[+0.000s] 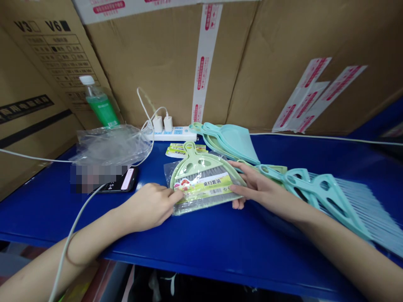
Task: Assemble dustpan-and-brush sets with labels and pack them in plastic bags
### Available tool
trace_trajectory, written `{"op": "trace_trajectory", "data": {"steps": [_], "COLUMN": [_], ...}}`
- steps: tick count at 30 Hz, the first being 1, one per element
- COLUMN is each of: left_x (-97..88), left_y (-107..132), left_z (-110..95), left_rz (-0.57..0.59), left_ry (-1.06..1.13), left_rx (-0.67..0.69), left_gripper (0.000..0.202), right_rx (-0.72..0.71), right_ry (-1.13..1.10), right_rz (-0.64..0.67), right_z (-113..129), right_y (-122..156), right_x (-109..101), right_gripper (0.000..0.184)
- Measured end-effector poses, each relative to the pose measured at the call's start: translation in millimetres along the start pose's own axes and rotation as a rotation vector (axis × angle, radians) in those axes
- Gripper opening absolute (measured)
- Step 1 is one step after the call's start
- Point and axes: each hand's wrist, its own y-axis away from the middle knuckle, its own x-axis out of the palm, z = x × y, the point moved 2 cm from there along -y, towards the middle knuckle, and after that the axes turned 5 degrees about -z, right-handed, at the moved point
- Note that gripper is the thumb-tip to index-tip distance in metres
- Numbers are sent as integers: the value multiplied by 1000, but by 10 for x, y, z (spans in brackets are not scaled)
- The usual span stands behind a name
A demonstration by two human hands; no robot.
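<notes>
Between my hands is a pale green dustpan and brush set (pixel 192 170) in a clear plastic bag, its handle pointing away from me. A yellow-green printed label (pixel 208 186) lies across the grey bristles. My left hand (pixel 154 205) pinches the lower left edge of the bag, thumb and fingers closed. My right hand (pixel 252 184) grips the right side, thumb on top and fingers partly underneath. Behind the set are blue and green dustpans (pixel 237 138) in a stack. Light blue brushes (pixel 333 201) lie to the right, near my right forearm. More loose labels (pixel 176 150) sit behind the set.
Clear plastic bags (pixel 113 144) are heaped at left beside a green-labelled bottle (pixel 100 102). A phone (pixel 121 180) lies in front of them. A power strip (pixel 171 133) with chargers and white cables stands against cardboard boxes (pixel 157 63). The blue table (pixel 201 247) ends just before me.
</notes>
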Motion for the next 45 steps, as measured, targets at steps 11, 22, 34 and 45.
{"op": "trace_trajectory", "data": {"steps": [11,22,34,45], "left_x": [17,26,13,1], "left_y": [8,18,2,0], "left_z": [5,0,-10,-55], "left_rz": [8,-5,-39,-9], "left_ry": [3,20,-14,71], "left_rx": [-8,-5,31,95], "left_gripper": [19,20,16,21], "right_rx": [31,45,67,112], "right_ry": [-134,-117,-187,-413], "right_rz": [-4,33,38,13], "right_z": [-48,-39,-3,-55], "right_y": [13,26,23,1], "right_x": [-6,1,17,52], "right_gripper": [68,78,57,35]}}
